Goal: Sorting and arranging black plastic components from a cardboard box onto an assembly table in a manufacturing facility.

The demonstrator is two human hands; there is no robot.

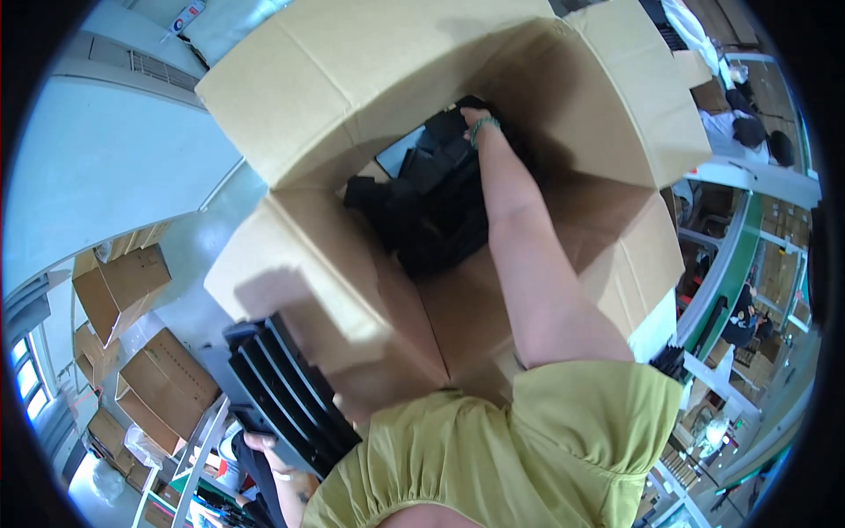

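A large cardboard box (458,330) stands before me with its flaps folded outward. Inside lies a heap of black plastic parts (422,198), with a pale flat patch beside them. My right arm reaches deep into the box. There my right hand (475,121), a green beaded bracelet at its wrist, is closed on the edge of a black part at the heap's far end; its fingertips are partly hidden. At lower left, my left hand (260,444) grips a stack of long black ribbed plastic parts (290,392), held against my side outside the box.
Open cardboard boxes (167,387) stand at the left beside a metal frame (204,449). On the right runs a green-edged workbench (735,255). A person in white (739,132) and another in dark clothing (744,321) are farther off there.
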